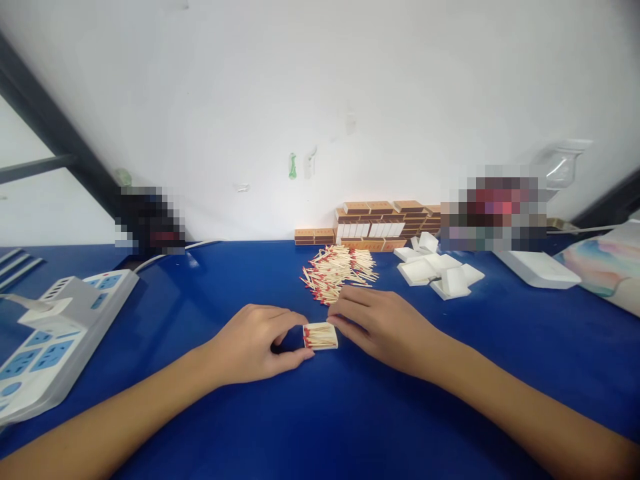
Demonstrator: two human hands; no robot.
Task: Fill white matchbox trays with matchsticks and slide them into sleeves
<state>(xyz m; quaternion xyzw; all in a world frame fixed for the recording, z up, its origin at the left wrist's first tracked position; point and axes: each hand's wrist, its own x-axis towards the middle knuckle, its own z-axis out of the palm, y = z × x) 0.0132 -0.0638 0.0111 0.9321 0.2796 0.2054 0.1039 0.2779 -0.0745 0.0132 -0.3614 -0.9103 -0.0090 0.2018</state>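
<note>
A small white matchbox tray (325,349) lies on the blue table in front of me, holding a layer of matches (320,335) with their red heads to the left. My left hand (260,343) grips the tray's left end between thumb and index finger. At the tray's upper right corner, my right hand (385,327) has its fingers bent and pressed together; whatever lies between the fingertips is hidden. Just beyond the right hand spreads a heap of loose matches (333,270), heads pointing various ways.
Brown matchboxes (370,227) are stacked against the white wall. Several white trays (417,271) lie jumbled right of the heap, with a larger white box (543,270) farther right. A power strip (75,340) with a plugged-in adapter stands at left. Blurred patches hide both back corners.
</note>
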